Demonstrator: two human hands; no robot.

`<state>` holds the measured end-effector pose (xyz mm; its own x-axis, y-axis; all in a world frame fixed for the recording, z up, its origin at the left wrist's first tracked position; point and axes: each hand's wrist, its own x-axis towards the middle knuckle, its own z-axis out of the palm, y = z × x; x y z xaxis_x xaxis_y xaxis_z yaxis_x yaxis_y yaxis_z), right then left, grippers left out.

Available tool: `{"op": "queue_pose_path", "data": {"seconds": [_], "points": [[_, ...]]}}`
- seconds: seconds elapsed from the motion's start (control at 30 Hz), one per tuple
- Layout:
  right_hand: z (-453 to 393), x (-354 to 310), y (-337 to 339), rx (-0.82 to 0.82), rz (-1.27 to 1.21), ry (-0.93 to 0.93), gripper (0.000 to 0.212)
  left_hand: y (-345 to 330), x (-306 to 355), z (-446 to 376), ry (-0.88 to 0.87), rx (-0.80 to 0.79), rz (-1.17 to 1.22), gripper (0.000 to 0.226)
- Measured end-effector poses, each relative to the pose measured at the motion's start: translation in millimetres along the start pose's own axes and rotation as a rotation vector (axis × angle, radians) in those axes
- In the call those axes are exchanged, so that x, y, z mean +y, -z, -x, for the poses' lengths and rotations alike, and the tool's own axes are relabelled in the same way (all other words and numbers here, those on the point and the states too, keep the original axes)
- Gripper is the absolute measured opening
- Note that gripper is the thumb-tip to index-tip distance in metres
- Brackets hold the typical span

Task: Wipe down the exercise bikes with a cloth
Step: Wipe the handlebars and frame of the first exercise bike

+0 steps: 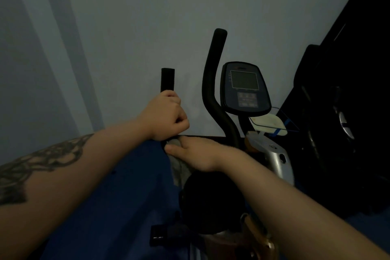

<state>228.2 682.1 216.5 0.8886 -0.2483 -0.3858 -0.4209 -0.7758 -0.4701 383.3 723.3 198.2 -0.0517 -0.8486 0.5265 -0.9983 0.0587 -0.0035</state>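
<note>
Both hands (166,116) (196,156) seemingly on handlebar (167,79)

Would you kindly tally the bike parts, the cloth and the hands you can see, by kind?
Handlebars: 2, left and right
Console: 1
Cloth: 1
Hands: 2, left hand gripping the left handlebar, right hand on the cloth
Total: 6

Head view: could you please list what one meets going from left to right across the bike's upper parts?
Short handlebar grip held by the left hand → tall curved handlebar → console → white tray.
</note>
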Motion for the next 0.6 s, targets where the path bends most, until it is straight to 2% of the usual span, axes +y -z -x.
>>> {"op": "queue_pose_path", "data": {"seconds": [0.07,0.13,0.2,0.3,0.37,0.47,0.6], "points": [[10,10,-1,0.019,0.044,0.013,0.048,-1,0,0,-0.009,-0.006,-0.015,0.043],[21,21,8,-0.055,0.104,0.006,0.036,-1,0,0,-0.02,-0.015,-0.028,0.043],[28,28,16,-0.099,0.164,-0.038,0.035,-2,-1,0,-0.028,-0.018,-0.027,0.042],[20,22,9,-0.046,0.255,-0.072,0.044,-3,-2,1,-0.016,-0.016,-0.024,0.043],[10,7,0,0.013,0.241,-0.034,0.049,-4,-3,0,-0.011,0.0,-0.016,0.044],[3,-7,-8,0.083,0.237,0.073,0.045,-4,-2,2,-0.015,0.021,0.01,0.042],[14,12,5,-0.028,0.065,-0.003,0.037,-4,-2,1,-0.017,0.007,0.0,0.042]]}}
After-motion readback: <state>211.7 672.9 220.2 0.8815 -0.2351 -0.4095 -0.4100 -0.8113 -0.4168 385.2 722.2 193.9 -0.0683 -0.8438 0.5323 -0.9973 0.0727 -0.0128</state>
